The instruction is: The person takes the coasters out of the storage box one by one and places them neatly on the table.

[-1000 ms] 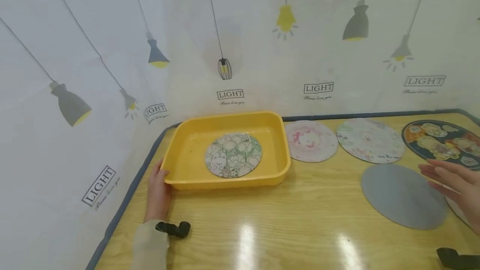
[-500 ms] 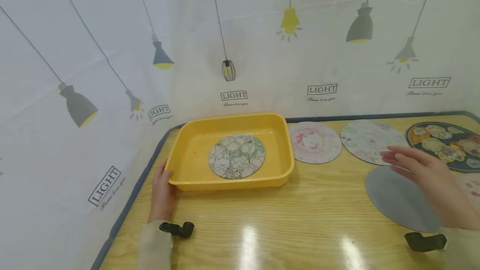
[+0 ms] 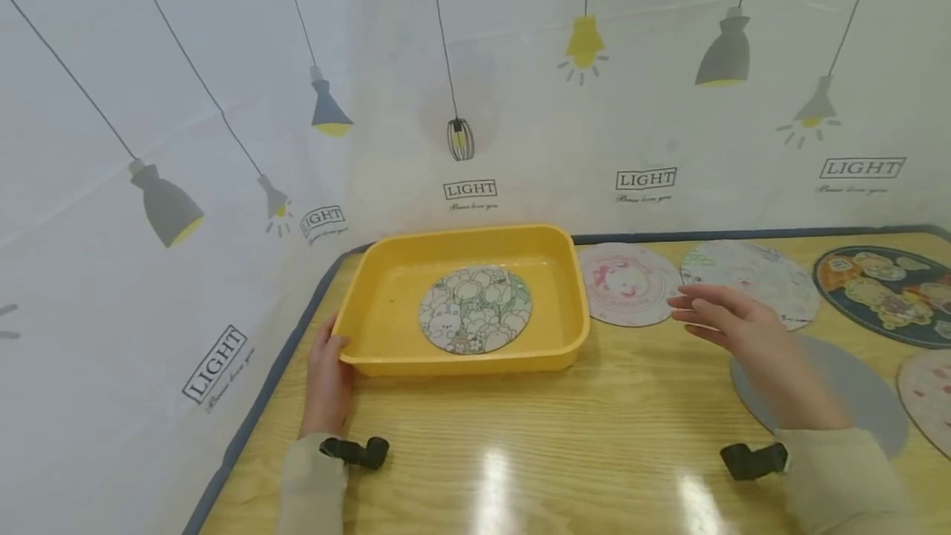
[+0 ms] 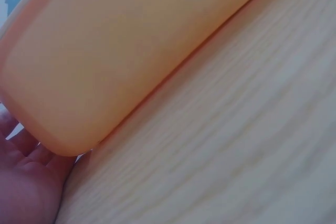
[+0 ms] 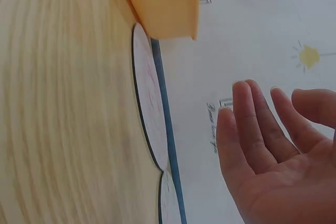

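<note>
A yellow plastic tray point(image 3: 461, 364) stands on the wooden table against the back left corner. Inside lies a round mat point(image 3: 475, 310) printed with a rabbit and flowers. My left hand point(image 3: 325, 382) grips the tray at its front left corner, thumb over the rim; in the left wrist view its fingers reach round the corner. My right hand point(image 3: 731, 324) hangs in the air to the right of the tray, fingers loosely extended and holding nothing. Below and behind it are a pink-patterned round mat point(image 3: 627, 283) and a pale floral one point(image 3: 791, 283).
Farther right lie a dark round mat point(image 3: 884, 291) with cartoon figures, a plain grey disc point(image 3: 854, 382) partly behind my right forearm, and a pink-spotted round mat point(image 3: 934, 395) cut by the view's edge. A lamp-printed white sheet point(image 3: 535, 122) walls the back and left.
My right hand has moved left, from over the grey disc and right-hand mats to near the pink-patterned mat. The left hand keeps hold of the tray; the view has shifted slightly.
</note>
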### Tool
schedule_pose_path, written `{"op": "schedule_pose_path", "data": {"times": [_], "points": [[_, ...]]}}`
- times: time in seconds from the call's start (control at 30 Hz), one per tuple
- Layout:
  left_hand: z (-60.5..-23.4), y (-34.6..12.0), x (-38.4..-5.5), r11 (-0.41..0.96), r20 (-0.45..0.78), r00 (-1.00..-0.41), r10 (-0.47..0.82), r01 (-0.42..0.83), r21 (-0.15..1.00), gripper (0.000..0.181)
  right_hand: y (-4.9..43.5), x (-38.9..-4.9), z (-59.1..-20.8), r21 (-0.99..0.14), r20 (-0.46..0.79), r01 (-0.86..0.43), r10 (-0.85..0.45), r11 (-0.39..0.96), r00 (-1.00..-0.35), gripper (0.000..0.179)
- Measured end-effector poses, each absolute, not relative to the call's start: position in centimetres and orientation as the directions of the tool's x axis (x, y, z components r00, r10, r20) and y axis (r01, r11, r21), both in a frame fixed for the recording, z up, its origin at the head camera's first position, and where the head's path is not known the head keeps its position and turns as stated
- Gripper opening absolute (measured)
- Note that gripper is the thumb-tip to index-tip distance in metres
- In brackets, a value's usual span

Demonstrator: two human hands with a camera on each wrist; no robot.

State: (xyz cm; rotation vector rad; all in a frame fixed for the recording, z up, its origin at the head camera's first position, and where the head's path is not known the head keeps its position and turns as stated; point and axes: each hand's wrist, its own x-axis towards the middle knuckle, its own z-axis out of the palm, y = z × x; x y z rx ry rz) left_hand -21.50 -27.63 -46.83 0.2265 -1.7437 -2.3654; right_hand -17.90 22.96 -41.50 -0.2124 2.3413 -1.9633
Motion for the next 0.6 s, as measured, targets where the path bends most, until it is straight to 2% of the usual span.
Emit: {"op": "schedule_pose_path", "data": {"times": [0.33, 0.6], "points": [[-47.2, -27.7, -21.9, -0.288, -0.012, -0.969, -0.247, 0.062, 0.956, 0.048, 18.5, -18.9, -41.2, -0.990, -0.039, 0.019, -0.143, 0.138, -0.989, 0.047], [-47.0, -27.9, -21.8, -0.284, -0.014, -0.972, -0.236, 0.055, 0.957, 0.048, 16.4, -19.2, -41.3, -0.990, -0.005, -0.025, -0.209, 0.141, -0.978, 0.048]]}}
